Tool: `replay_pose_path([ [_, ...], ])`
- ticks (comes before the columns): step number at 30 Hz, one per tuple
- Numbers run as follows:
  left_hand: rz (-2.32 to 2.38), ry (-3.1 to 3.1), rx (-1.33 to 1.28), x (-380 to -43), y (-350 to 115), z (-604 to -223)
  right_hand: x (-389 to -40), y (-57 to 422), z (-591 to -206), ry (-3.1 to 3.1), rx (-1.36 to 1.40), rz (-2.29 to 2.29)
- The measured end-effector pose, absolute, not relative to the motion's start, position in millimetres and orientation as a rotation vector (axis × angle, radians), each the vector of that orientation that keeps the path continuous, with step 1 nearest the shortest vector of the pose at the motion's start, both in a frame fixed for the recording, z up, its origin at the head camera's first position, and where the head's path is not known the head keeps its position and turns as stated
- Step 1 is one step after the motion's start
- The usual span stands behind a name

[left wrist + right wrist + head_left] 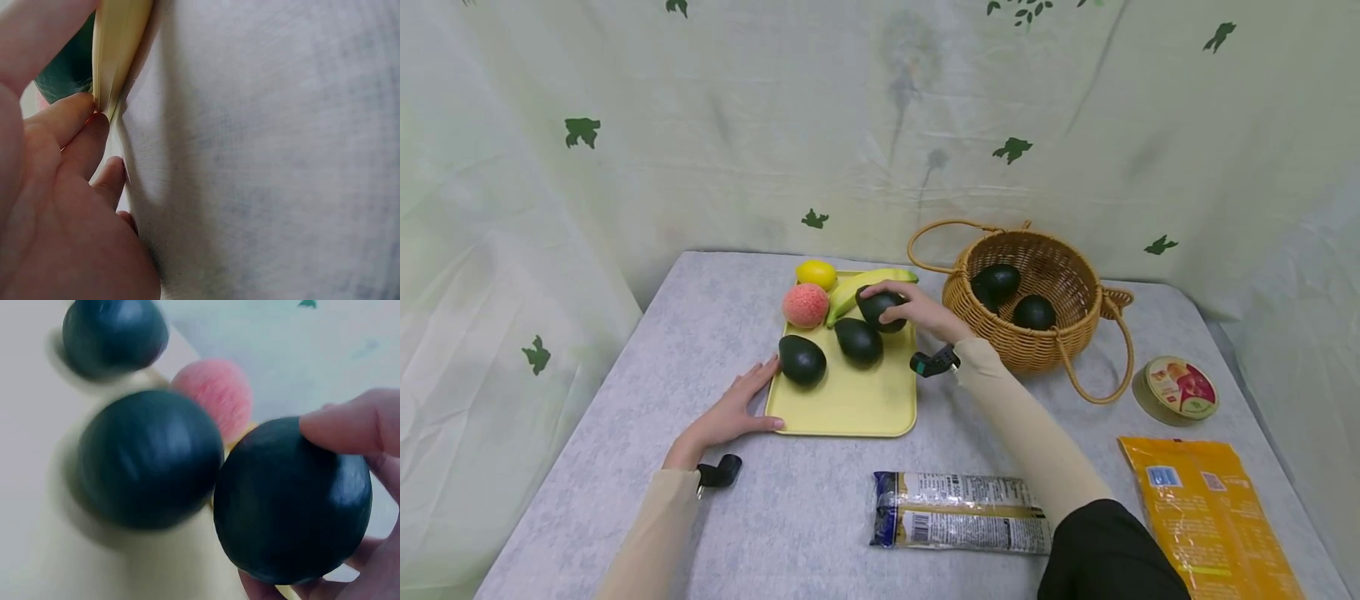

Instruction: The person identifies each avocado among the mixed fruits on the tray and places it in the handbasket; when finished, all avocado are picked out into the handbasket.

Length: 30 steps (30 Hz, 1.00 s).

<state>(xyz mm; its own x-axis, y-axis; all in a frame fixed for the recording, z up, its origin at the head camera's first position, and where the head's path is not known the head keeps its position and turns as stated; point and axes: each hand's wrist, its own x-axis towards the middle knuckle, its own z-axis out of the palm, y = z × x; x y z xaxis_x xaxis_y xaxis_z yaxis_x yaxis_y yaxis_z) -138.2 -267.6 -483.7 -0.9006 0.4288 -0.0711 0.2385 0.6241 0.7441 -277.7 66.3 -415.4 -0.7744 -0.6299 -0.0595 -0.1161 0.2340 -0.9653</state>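
Note:
My right hand [921, 310] grips a dark green avocado [287, 506] at the right side of a yellow tray [850, 412], thumb on one side and fingers curled round the other. Right beside it on the tray lies a second avocado [859, 342]. A third avocado [802, 361] sits near the tray's left edge, close to the fingertips of my left hand [730, 414]. That hand is spread along the tray's left rim, its fingers against the rim in the left wrist view and its thumb by the front corner. A banana [880, 277], a lemon [816, 273] and a pink, rough-skinned round fruit [806, 306] lie at the back.
Behind my right arm stands a wicker basket [1022, 350] with looped handles and dark avocados [1034, 312] inside. To its right is a round tin [1176, 390]. An orange packet [1213, 508] and a clear-and-blue packet [962, 511] lie nearer the front.

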Motion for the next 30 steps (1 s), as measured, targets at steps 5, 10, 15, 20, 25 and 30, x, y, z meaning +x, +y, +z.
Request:
replay_pose_path([
  [5,1.129,2.607,0.529,-138.5,-267.9,-483.9,-270.6,76.3,-401.4,2.062,-0.629,-1.622],
  [10,1.129,2.599,0.514,-139.1,-267.5,-483.5,-266.0,88.1,-387.0,2.024,-0.65,-1.695],
  [15,1.13,2.598,0.517,-138.9,-267.7,-484.2,-257.3,103.8,-368.1,1.978,-0.666,-1.742],
  [20,1.133,2.597,0.521,-139.0,-268.0,-484.9,-248.5,122.9,-347.9,1.907,-0.679,-1.821],
  [25,1.134,2.599,0.523,-139.2,-267.7,-485.3,-242.7,145.7,-333.5,1.889,-0.67,-1.866],
  [30,1.139,2.599,0.526,-138.5,-267.1,-484.9,-240.8,174.2,-331.2,1.91,-0.641,-1.892],
])
